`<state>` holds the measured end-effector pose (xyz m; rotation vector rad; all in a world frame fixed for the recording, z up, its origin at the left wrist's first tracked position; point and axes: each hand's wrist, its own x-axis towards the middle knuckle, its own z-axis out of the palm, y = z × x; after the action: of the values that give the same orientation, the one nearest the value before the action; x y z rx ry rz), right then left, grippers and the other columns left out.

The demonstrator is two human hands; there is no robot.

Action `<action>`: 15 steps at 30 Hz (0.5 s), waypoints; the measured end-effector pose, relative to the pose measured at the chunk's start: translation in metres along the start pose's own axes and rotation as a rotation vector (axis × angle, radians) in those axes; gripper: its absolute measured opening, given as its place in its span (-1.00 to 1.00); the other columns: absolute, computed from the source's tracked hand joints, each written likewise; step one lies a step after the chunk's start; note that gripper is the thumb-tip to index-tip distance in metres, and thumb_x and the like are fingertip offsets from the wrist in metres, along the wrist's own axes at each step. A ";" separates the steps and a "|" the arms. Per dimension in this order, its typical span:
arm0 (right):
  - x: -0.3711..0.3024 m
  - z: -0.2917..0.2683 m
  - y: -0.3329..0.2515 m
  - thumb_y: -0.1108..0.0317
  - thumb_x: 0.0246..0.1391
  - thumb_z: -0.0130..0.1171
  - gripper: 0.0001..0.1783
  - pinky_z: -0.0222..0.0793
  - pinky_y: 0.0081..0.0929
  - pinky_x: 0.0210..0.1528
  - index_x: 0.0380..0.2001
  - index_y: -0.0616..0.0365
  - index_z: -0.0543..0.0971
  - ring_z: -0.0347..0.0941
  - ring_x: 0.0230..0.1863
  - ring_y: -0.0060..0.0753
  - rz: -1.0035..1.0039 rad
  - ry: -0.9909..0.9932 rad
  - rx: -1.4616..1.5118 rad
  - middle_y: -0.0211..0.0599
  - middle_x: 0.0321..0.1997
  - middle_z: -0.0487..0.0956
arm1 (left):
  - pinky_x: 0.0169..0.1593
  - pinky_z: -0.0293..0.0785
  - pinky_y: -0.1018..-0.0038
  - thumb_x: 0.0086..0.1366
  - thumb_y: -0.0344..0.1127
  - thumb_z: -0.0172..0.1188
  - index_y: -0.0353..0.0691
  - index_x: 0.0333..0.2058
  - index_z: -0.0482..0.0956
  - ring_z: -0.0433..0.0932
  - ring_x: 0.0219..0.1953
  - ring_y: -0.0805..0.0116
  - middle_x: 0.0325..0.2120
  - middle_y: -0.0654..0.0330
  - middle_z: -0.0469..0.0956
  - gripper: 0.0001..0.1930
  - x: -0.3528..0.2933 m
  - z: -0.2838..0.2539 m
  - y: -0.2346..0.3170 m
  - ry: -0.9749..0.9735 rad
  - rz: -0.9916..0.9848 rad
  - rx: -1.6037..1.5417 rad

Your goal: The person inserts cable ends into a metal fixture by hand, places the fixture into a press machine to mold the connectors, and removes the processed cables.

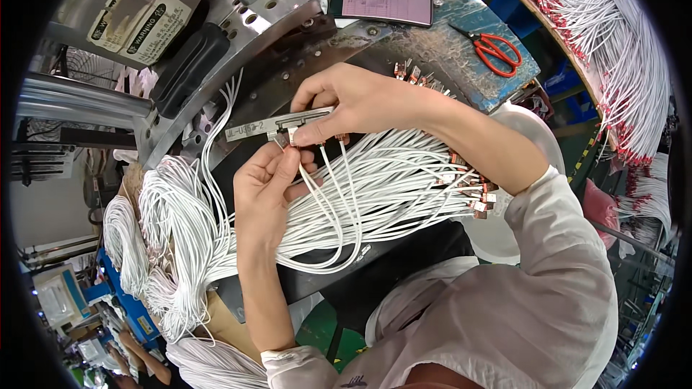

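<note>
A flat metal fixture bar (241,131) with a slotted section lies under both hands at the middle. My right hand (360,101) comes over it from the right, fingers curled behind the bar and thumb pressed down on small metal-ended connectors at its slot. From below, my left hand (263,191) pinches a white cable (305,174) by its end, close to that slot. The exact seating of the cable end is hidden by the fingertips. Two more connectors (341,139) on white cables stick out just right of my right thumb. Beneath spreads a thick bundle of white cables (389,184).
Red-handled pliers (497,54) and a phone (380,3) lie on the worn blue surface behind. Machine framework (259,21) rises at the back left. Coiled white cables (176,209) sit at left, connector ends (481,198) at right. A co-worker's arm (140,353) shows at lower left.
</note>
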<state>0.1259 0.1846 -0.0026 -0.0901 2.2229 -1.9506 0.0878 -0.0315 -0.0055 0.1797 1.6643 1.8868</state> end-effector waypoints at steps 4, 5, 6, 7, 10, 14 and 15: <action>0.001 -0.004 0.001 0.23 0.07 0.43 -0.61 0.28 -0.66 -0.51 -0.14 0.30 0.64 0.42 -0.53 -0.71 -0.041 0.074 0.001 -0.39 -0.47 0.65 | -0.34 0.70 0.52 0.41 -0.38 0.20 -0.41 -0.05 0.60 0.59 -0.47 0.50 -0.44 0.18 0.62 -0.76 0.000 -0.012 0.006 -0.103 -0.072 0.047; 0.001 -0.005 0.001 0.23 0.07 0.43 -0.61 0.28 -0.66 -0.51 -0.14 0.30 0.64 0.42 -0.53 -0.71 -0.041 0.075 0.000 -0.39 -0.47 0.65 | -0.33 0.70 0.52 0.41 -0.37 0.20 -0.41 -0.02 0.60 0.59 -0.47 0.50 -0.44 0.18 0.62 -0.74 0.000 -0.013 0.006 -0.141 -0.078 0.043; 0.002 -0.006 0.001 0.24 0.06 0.44 -0.61 0.29 -0.66 -0.51 -0.13 0.30 0.65 0.42 -0.53 -0.71 -0.026 0.047 -0.012 -0.38 -0.47 0.65 | -0.33 0.70 0.52 0.41 -0.36 0.20 -0.42 0.01 0.59 0.59 -0.47 0.50 -0.44 0.19 0.61 -0.71 0.001 -0.014 0.006 -0.179 -0.085 0.038; 0.002 -0.006 0.002 0.25 0.06 0.44 -0.61 0.29 -0.67 -0.51 -0.13 0.31 0.65 0.43 -0.53 -0.71 -0.011 0.018 -0.024 -0.38 -0.47 0.66 | -0.33 0.70 0.52 0.41 -0.36 0.20 -0.42 0.01 0.59 0.59 -0.47 0.50 -0.44 0.19 0.61 -0.71 0.001 -0.014 0.004 -0.179 -0.086 0.037; 0.001 -0.005 0.001 0.27 0.05 0.44 -0.61 0.28 -0.67 -0.53 -0.14 0.32 0.66 0.42 -0.54 -0.71 -0.003 -0.010 -0.047 -0.38 -0.49 0.66 | -0.33 0.70 0.51 0.40 -0.33 0.22 -0.41 -0.11 0.65 0.58 -0.48 0.50 -0.45 0.19 0.61 -0.76 0.001 -0.009 -0.001 -0.066 -0.072 0.022; 0.000 -0.006 -0.002 0.27 0.03 0.45 -0.61 0.30 -0.64 -0.52 -0.14 0.31 0.66 0.44 -0.53 -0.67 0.005 -0.027 -0.086 -0.38 -0.48 0.66 | -0.44 0.58 0.58 0.42 -0.27 0.21 -0.41 -0.24 0.69 0.53 -0.53 0.56 -0.52 0.24 0.59 -0.74 0.001 -0.003 -0.002 -0.047 -0.041 0.064; 0.001 -0.006 -0.003 0.25 0.03 0.45 -0.61 0.33 -0.61 -0.48 -0.14 0.29 0.67 0.48 -0.48 -0.61 0.029 -0.051 -0.102 -0.35 -0.45 0.66 | -0.44 0.58 0.58 0.42 -0.27 0.21 -0.41 -0.24 0.69 0.53 -0.53 0.56 -0.52 0.24 0.59 -0.74 0.001 -0.004 0.000 -0.023 -0.044 0.068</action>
<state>0.1239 0.1904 0.0010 -0.1188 2.2775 -1.7994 0.0849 -0.0343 -0.0069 0.1897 1.7044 1.7913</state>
